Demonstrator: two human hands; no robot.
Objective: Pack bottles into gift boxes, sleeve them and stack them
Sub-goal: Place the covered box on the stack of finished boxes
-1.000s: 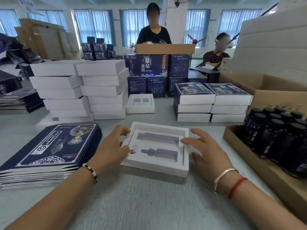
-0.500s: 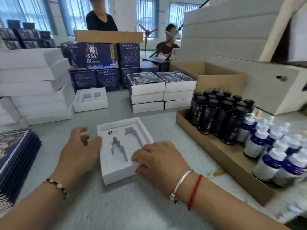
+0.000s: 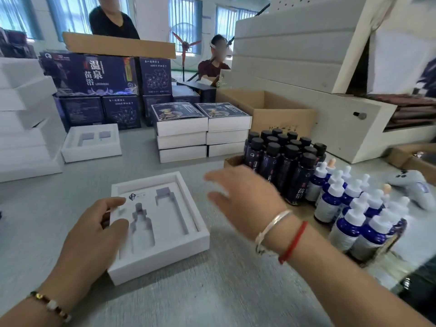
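1. My left hand [image 3: 94, 234] rests on the near-left corner of the open gift box [image 3: 160, 244], fingers loosely bent over its rim and white insert, pinning it to the desk [image 3: 212, 291] without gripping it.
2. My right hand [image 3: 245, 199] hangs above the desk between the box and the bottles, fingers spread and holding nothing. It is blurred, so I cannot tell the exact finger pose.
3. The box lies flat, just in front of me. Both cut-outs in its insert are empty: a squat dropper shape on the left, a long narrow one on the right.
4. The dark bottles [image 3: 283, 159] stand packed upright in a cardboard tray [image 3: 232, 161] on my right; the white-capped dropper bottles [image 3: 354, 208] stand just beside them, nearer me.
5. I judge the box light and its foam-like insert soft, so it should slide easily unless held down.
6. The bottles look rigid, smooth and possibly breakable. I would take one by the body just below the cap, lifting straight up so its neighbours do not topple.
7. Finished sleeved boxes [image 3: 203, 131] are stacked beyond, well apart from my hands.
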